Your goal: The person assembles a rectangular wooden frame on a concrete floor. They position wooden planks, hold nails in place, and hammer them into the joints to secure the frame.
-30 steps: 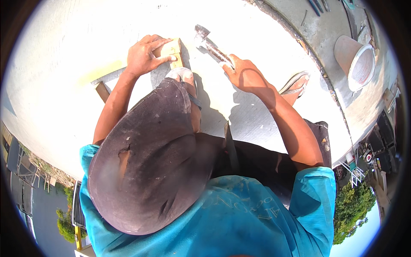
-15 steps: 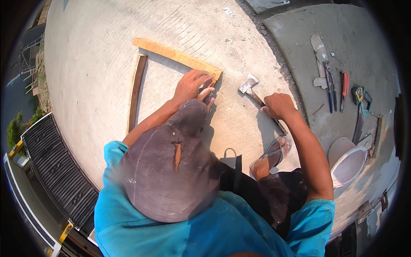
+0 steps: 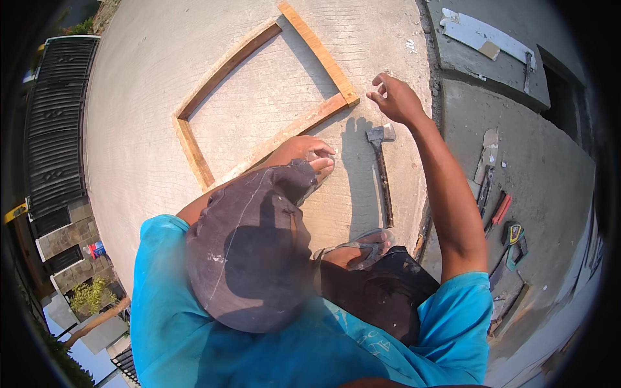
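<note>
Several wooden strips lie on the concrete as a four-sided frame, its near strip meeting the far right one at a corner. My left hand is at the near strip, fingers curled in; what they hold, if anything, I cannot make out. Raised over the ground right of that corner, my right hand is empty, fingers bent and apart. Below it a hatchet lies with its metal head toward the frame and its handle toward my sandalled foot. My knee hides part of the near strip.
On the grey slab at right lie long-handled pliers, a red-handled tool, a tape measure and a saw. A seam divides slab and concrete. A dark slatted gate stands at far left.
My right hand has let go of the hatchet, which now lies on the ground, and has moved up and away. My left hand has left the corner. The view has shifted, showing the whole frame.
</note>
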`<action>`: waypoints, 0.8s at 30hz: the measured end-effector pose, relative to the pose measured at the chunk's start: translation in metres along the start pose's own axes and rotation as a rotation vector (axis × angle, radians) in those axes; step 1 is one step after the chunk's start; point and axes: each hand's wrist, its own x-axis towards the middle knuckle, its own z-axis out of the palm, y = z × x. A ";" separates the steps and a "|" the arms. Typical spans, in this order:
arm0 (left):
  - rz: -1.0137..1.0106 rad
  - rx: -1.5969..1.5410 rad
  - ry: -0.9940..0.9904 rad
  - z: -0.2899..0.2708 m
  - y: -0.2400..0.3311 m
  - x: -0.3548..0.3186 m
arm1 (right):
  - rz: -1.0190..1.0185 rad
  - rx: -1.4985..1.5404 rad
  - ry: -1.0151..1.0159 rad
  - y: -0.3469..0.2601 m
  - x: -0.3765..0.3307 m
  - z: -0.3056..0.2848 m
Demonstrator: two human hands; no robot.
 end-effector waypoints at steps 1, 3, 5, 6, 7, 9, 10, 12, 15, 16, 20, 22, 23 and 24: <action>0.003 0.051 0.190 0.001 -0.026 -0.017 | -0.038 0.023 0.025 -0.010 0.007 0.004; -0.096 0.138 0.584 0.000 -0.076 -0.031 | -0.070 0.030 0.068 -0.013 0.014 0.007; -0.169 0.437 0.819 -0.008 -0.138 -0.057 | -0.063 0.047 0.081 -0.018 0.018 0.006; -0.251 0.515 0.749 -0.009 -0.146 -0.067 | -0.036 0.059 0.082 -0.019 0.018 0.002; -0.301 0.542 0.683 -0.006 -0.171 -0.082 | -0.023 0.084 0.087 -0.024 0.025 0.001; -0.352 0.543 0.592 0.006 -0.207 -0.098 | -0.021 0.006 0.095 -0.030 0.039 0.010; -0.360 0.519 0.561 0.008 -0.219 -0.105 | -0.009 0.027 0.124 -0.036 0.048 0.018; -0.336 0.441 0.548 0.013 -0.231 -0.109 | 0.038 0.087 0.163 -0.066 0.069 0.033; -0.186 0.344 0.418 0.005 -0.238 -0.105 | 0.006 -0.031 0.166 -0.087 0.100 0.068; -0.147 0.329 0.426 -0.003 -0.241 -0.100 | 0.010 -0.024 0.209 -0.084 0.107 0.076; -0.065 0.335 0.400 -0.047 -0.255 -0.092 | 0.044 0.068 0.381 -0.090 0.103 0.093; -0.034 0.391 0.373 -0.085 -0.274 -0.080 | 0.074 0.135 0.477 -0.093 0.093 0.094; -0.018 0.445 0.368 -0.107 -0.285 -0.073 | 0.141 0.183 0.493 -0.094 0.087 0.101; 0.011 0.512 0.340 -0.132 -0.293 -0.061 | 0.207 0.228 0.521 -0.097 0.080 0.109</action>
